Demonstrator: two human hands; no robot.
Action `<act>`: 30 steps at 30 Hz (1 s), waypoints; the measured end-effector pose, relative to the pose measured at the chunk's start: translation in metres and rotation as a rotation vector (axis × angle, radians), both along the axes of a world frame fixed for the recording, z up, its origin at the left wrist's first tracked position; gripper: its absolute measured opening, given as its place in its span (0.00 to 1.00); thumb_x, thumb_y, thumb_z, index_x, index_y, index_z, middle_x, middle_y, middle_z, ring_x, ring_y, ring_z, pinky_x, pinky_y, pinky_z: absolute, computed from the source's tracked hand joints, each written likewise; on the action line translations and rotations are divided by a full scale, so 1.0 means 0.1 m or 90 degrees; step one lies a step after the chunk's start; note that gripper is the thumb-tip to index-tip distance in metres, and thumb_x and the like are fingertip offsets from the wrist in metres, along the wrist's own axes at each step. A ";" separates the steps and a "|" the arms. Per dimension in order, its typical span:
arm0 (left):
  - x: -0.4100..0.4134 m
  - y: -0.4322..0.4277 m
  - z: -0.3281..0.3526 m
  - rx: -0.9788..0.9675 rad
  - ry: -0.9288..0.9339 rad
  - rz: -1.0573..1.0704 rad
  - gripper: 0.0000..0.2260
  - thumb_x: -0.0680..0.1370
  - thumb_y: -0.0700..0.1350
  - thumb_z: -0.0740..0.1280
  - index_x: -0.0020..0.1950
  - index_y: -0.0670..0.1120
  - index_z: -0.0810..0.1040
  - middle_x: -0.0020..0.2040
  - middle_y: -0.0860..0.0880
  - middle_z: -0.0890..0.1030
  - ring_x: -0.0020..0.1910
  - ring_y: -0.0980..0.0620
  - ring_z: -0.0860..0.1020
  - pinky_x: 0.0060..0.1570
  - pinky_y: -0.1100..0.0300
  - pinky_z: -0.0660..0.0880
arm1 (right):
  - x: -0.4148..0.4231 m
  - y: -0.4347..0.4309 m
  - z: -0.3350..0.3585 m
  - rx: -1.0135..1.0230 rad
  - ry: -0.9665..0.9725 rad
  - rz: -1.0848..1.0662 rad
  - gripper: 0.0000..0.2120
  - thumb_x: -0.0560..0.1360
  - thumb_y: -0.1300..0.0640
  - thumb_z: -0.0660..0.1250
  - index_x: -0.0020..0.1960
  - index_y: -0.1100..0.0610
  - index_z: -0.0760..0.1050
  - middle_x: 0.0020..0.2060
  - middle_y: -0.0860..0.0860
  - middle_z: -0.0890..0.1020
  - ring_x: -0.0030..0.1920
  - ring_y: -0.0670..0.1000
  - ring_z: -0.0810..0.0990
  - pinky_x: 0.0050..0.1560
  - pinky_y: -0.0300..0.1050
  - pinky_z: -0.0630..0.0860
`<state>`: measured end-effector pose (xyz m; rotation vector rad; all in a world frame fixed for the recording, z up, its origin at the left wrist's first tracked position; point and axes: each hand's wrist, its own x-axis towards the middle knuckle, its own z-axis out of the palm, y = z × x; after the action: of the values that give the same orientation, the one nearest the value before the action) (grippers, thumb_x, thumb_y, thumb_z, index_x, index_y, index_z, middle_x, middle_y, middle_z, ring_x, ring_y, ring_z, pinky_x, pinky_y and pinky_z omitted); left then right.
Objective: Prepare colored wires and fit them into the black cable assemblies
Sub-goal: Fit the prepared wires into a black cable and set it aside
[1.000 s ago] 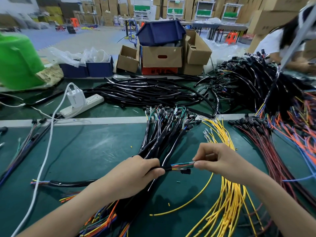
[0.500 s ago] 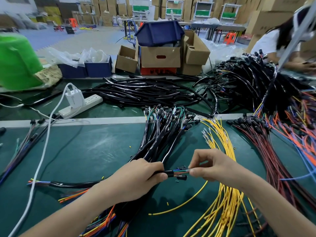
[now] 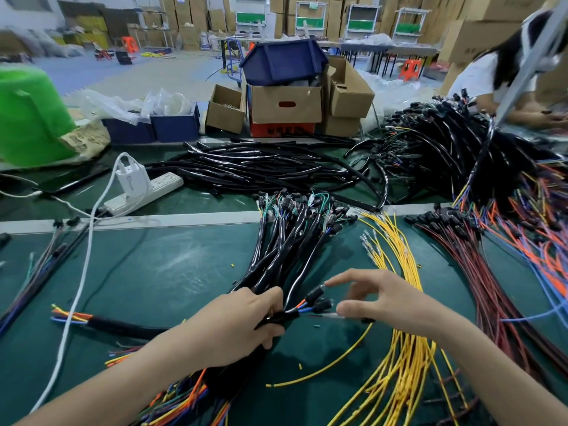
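You are sorting wire ends (image 3: 302,306): left hand (image 3: 242,327) grips the black cable (image 3: 278,318), right hand (image 3: 387,299) fingers (image 3: 347,278) spread beside it. Next, pinch one wire precisely.

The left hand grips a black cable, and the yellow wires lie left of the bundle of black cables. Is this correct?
Not fully. The left hand grips a black cable, but the yellow wires lie right of the bundle of black cables; the head view shows this.
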<state>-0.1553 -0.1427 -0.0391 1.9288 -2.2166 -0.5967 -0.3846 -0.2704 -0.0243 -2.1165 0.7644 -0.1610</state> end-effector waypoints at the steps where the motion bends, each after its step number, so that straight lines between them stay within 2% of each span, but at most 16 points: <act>1: -0.01 0.00 -0.01 0.001 -0.019 -0.005 0.10 0.79 0.52 0.61 0.44 0.56 0.60 0.40 0.57 0.83 0.36 0.62 0.71 0.41 0.58 0.72 | 0.02 0.01 0.04 -0.009 0.011 0.013 0.25 0.63 0.29 0.67 0.58 0.36 0.74 0.43 0.39 0.83 0.47 0.37 0.80 0.51 0.36 0.72; 3: -0.06 0.00 -0.03 -0.007 -0.047 -0.015 0.09 0.80 0.53 0.59 0.45 0.56 0.59 0.40 0.53 0.81 0.41 0.54 0.74 0.44 0.54 0.73 | 0.11 0.05 0.09 -0.062 0.082 0.045 0.28 0.61 0.28 0.68 0.59 0.35 0.71 0.49 0.36 0.81 0.53 0.35 0.76 0.53 0.35 0.70; 4: -0.11 -0.02 -0.05 -0.022 -0.066 -0.021 0.08 0.80 0.54 0.58 0.47 0.55 0.59 0.41 0.51 0.79 0.43 0.48 0.75 0.43 0.51 0.72 | 0.18 0.07 0.09 -0.129 0.142 0.071 0.27 0.62 0.31 0.70 0.58 0.38 0.71 0.50 0.38 0.80 0.53 0.37 0.76 0.52 0.38 0.72; 6: -0.21 -0.06 -0.08 -0.065 -0.096 -0.040 0.07 0.80 0.55 0.56 0.51 0.53 0.60 0.42 0.47 0.76 0.44 0.42 0.74 0.39 0.50 0.69 | 0.36 0.15 0.06 -0.294 0.256 0.132 0.16 0.68 0.41 0.71 0.51 0.46 0.70 0.46 0.44 0.77 0.49 0.48 0.75 0.46 0.46 0.74; 8: -0.23 -0.10 -0.09 -0.087 -0.085 -0.047 0.08 0.80 0.56 0.56 0.53 0.54 0.62 0.37 0.49 0.74 0.40 0.42 0.72 0.36 0.51 0.67 | 0.46 0.19 0.04 -0.388 0.307 0.137 0.10 0.72 0.49 0.68 0.44 0.49 0.67 0.42 0.49 0.75 0.44 0.54 0.73 0.39 0.47 0.69; 10: -0.15 -0.11 -0.07 -0.078 -0.032 -0.030 0.09 0.80 0.58 0.56 0.52 0.54 0.65 0.31 0.51 0.69 0.35 0.45 0.69 0.37 0.51 0.70 | 0.43 0.15 0.03 -0.403 0.309 0.103 0.09 0.73 0.53 0.66 0.42 0.51 0.65 0.42 0.50 0.74 0.44 0.55 0.74 0.39 0.48 0.69; 13: -0.01 -0.07 -0.08 -0.060 0.018 -0.010 0.13 0.80 0.58 0.54 0.46 0.50 0.67 0.29 0.51 0.68 0.33 0.47 0.67 0.39 0.50 0.71 | 0.33 0.09 0.02 -0.398 0.251 0.069 0.09 0.74 0.58 0.64 0.43 0.51 0.64 0.43 0.48 0.73 0.45 0.54 0.74 0.45 0.49 0.73; 15: -0.01 -0.05 -0.11 -0.075 0.027 -0.011 0.16 0.81 0.58 0.53 0.43 0.47 0.67 0.31 0.49 0.70 0.34 0.45 0.68 0.39 0.48 0.70 | 0.31 0.09 -0.02 -0.437 0.205 0.057 0.11 0.75 0.60 0.64 0.44 0.50 0.62 0.42 0.47 0.71 0.44 0.54 0.74 0.44 0.49 0.74; 17: -0.04 -0.04 -0.12 -0.084 0.040 -0.011 0.16 0.81 0.57 0.52 0.42 0.46 0.66 0.30 0.49 0.68 0.34 0.44 0.68 0.39 0.46 0.69 | 0.31 0.09 -0.07 -0.488 0.181 0.038 0.12 0.75 0.60 0.64 0.45 0.50 0.60 0.41 0.47 0.69 0.41 0.54 0.74 0.41 0.47 0.74; 20: -0.07 -0.04 -0.08 -0.060 0.097 -0.017 0.16 0.82 0.54 0.53 0.40 0.46 0.67 0.29 0.49 0.69 0.31 0.49 0.67 0.36 0.50 0.69 | 0.33 0.13 -0.08 -0.593 0.149 0.040 0.09 0.74 0.60 0.68 0.47 0.55 0.67 0.40 0.50 0.73 0.33 0.56 0.74 0.33 0.47 0.74; 23: -0.09 -0.03 -0.02 -0.045 0.187 -0.026 0.15 0.82 0.51 0.55 0.35 0.51 0.66 0.28 0.52 0.69 0.28 0.56 0.66 0.33 0.59 0.66 | 0.31 0.14 -0.08 -0.649 0.005 0.019 0.11 0.68 0.64 0.75 0.39 0.60 0.72 0.31 0.53 0.73 0.21 0.55 0.69 0.19 0.45 0.69; 26: -0.13 -0.04 0.02 -0.034 0.253 -0.024 0.16 0.82 0.49 0.56 0.35 0.50 0.67 0.29 0.53 0.69 0.29 0.56 0.65 0.33 0.62 0.65 | 0.32 0.17 -0.11 -0.668 -0.070 0.006 0.11 0.69 0.65 0.75 0.37 0.61 0.72 0.29 0.53 0.72 0.19 0.54 0.66 0.17 0.41 0.66; 30: -0.20 -0.07 0.08 -0.054 0.246 -0.021 0.15 0.82 0.50 0.56 0.37 0.48 0.69 0.30 0.49 0.70 0.29 0.53 0.65 0.34 0.56 0.66 | 0.29 0.18 -0.16 -0.645 -0.097 -0.030 0.12 0.68 0.65 0.75 0.36 0.61 0.71 0.28 0.53 0.71 0.20 0.54 0.66 0.18 0.39 0.65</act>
<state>-0.1749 -0.1498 -0.0314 1.5795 -1.9980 -0.7892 -0.3557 -0.2527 -0.0399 -2.9677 0.7102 -0.8770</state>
